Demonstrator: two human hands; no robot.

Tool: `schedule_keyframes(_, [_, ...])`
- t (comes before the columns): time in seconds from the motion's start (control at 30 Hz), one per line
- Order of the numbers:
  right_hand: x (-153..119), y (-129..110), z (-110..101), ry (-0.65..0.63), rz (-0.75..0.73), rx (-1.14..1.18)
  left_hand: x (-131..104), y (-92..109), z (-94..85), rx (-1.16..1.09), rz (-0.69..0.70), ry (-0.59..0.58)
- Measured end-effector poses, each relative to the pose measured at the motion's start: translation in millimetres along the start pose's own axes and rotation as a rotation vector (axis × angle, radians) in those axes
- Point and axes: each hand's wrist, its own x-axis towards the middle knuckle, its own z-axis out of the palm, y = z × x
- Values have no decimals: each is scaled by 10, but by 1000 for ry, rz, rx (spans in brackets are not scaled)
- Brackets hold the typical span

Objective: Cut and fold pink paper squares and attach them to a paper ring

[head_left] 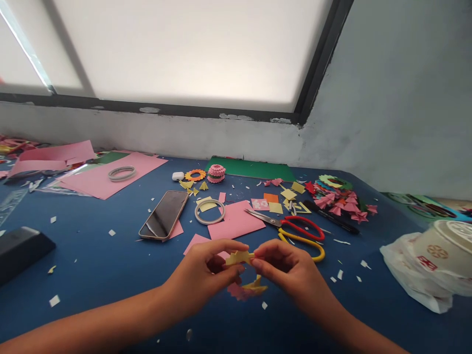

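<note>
Between my two hands is a strip of folded yellow paper [239, 257] with a toothed edge. My left hand [206, 268] pinches its left end between thumb and fingers. At the right end, my right hand [283, 268] pinches the paper with fingertips and thumb together. Just below my hands hangs or lies a pink and yellow toothed paper piece [243, 291]; whether it joins the strip I cannot tell. Scissors [300, 231] with one red and one yellow handle lie beyond my right hand. Pink paper [236, 221] lies beyond my left hand.
A phone [164, 216], a tape roll [209, 211], small yellow squares [288, 194] and a black marker [336, 217] lie on the blue table [121, 265]. Folded pink pieces [337, 202] are heaped at right, near a bagged cup [438, 255]. A black object [22, 253] sits at left.
</note>
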Motion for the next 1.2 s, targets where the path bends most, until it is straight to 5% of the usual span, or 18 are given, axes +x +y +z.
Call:
schedule_keyframes(0.37, [28,4,37,-49,72,92,2,-18,40,327,287,192])
schedule_keyframes(0.63, [44,-13,14,-100,186,176,-33,-48,67,346,338,153])
schedule_keyframes(0.93, [9,-33,23,-86,100,199,-34,-32,72,343,337,142])
schedule_keyframes(1.2, [-1,-43,25,-53,68,156,-10,-16,33,374,517,118])
